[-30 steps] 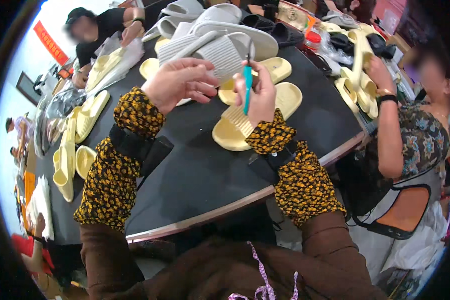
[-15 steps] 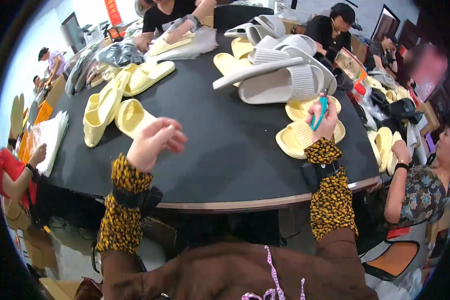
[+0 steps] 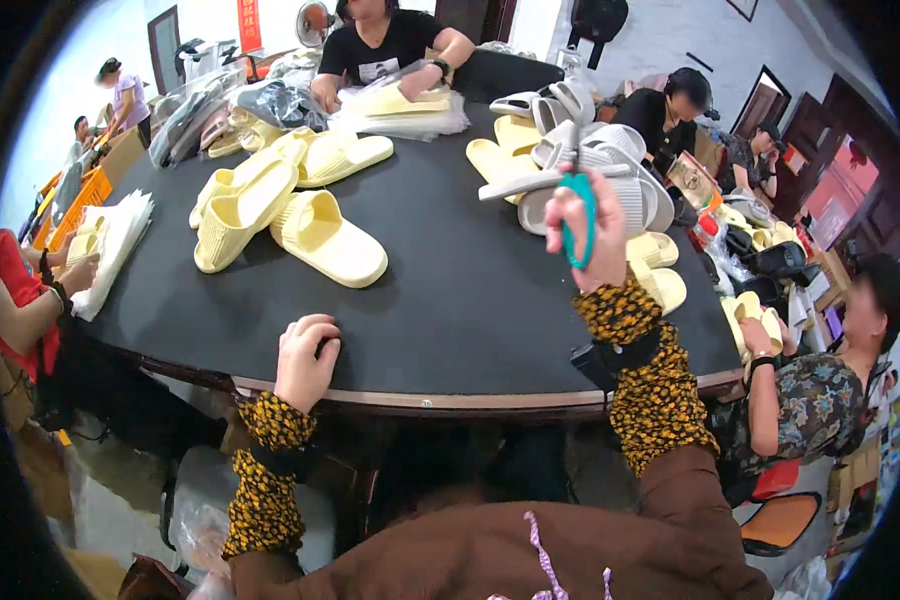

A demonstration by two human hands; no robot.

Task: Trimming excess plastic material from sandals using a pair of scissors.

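Observation:
My right hand (image 3: 605, 235), raised over the right side of the table, is closed round scissors with teal handles (image 3: 591, 215). Their blades point away from me, toward a pile of grey slippers (image 3: 630, 150). Beside and below that hand lie pale yellow slippers (image 3: 667, 290). At the table's front edge rests my left hand (image 3: 307, 362), its fingers loosely curled and nothing visible in them. Beyond it, on the left half of the table, several yellow slippers (image 3: 350, 253) lie in a loose group, some overlapping.
The dark table (image 3: 440, 330) has a pale front edge. A person across it handles yellow slippers in clear plastic (image 3: 400, 110). Plastic bags (image 3: 115, 245) lie at the left beside a person in red. At the right, a person in a patterned top (image 3: 820, 410) holds yellow slippers.
My left hand has come back to the table's front edge and its fingers have curled. My right hand, still holding the scissors, has shifted left. The view has tilted up somewhat.

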